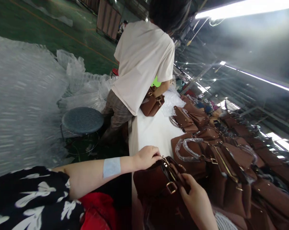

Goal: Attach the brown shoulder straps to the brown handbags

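A dark brown handbag with a gold zipper and a gold buckle stands at the near end of the white table. My left hand pinches a small gold metal piece at the far end of the bag's zipper, thumb and fingers pressed together. On the right side of the bag, my right hand grips the edge of its opening, thumb on the near side and fingers over the rim. A light blue patch is on my left forearm.
Many brown handbags crowd the right side. Ahead, a person in a white shirt handles another brown bag. A round stool and heaps of clear plastic wrap are at the left.
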Available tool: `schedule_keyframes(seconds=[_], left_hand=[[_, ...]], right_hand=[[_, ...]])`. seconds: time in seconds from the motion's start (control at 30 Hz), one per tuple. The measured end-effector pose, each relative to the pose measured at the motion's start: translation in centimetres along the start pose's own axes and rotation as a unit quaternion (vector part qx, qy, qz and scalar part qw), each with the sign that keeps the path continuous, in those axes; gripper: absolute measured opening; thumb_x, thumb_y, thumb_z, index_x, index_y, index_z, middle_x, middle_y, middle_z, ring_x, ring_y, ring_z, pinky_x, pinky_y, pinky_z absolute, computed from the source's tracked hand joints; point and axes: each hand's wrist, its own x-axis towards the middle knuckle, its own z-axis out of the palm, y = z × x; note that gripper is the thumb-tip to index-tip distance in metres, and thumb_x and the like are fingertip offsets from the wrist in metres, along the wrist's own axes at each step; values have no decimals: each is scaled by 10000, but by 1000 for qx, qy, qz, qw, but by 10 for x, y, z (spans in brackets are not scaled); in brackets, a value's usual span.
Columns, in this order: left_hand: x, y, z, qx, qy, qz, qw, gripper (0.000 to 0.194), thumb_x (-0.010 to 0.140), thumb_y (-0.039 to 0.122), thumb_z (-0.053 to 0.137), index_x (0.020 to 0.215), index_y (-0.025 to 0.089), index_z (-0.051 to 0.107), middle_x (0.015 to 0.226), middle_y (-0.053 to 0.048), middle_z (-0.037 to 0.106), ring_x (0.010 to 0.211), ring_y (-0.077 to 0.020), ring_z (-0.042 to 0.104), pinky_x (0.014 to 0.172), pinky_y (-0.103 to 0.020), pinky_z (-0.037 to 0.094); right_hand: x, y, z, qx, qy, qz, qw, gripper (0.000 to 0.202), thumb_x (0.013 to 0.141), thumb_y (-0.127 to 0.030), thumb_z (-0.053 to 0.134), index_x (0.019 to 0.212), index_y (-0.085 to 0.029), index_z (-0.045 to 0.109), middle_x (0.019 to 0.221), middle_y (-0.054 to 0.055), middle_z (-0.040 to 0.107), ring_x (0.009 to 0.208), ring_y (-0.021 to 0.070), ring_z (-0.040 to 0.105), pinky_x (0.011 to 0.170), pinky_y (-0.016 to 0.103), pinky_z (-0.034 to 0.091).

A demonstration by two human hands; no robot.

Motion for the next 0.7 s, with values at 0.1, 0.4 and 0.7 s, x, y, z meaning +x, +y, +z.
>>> schedule_keyframes(seconds=[0.1,0.4,0.7], left_hand=[[8,-2,-5,-1,29,-16,999,127,875,239,618,802,158,683,776,-22,697,750,-151,620,733,-258,461],[39,-10,-3,35,33,-37,998,222,898,320,522,902,149,665,836,-42,702,789,-187,636,753,-299,473],[9,13,7,15,228,23,973,398,902,498,535,1204,240,563,1100,4,653,976,-217,630,922,-395,513]], right_hand=[[-38,41,-5,20,23,67,997,266,790,-414,548,957,-256,683,829,27,751,729,249,709,633,324,520],[-105,9,26,106,175,106,973,347,920,-402,492,1154,-192,640,1076,93,710,989,239,656,866,373,509],[-182,43,70,32,487,205,848,278,974,-338,454,1030,-171,670,1024,112,687,1000,220,631,892,367,492]])
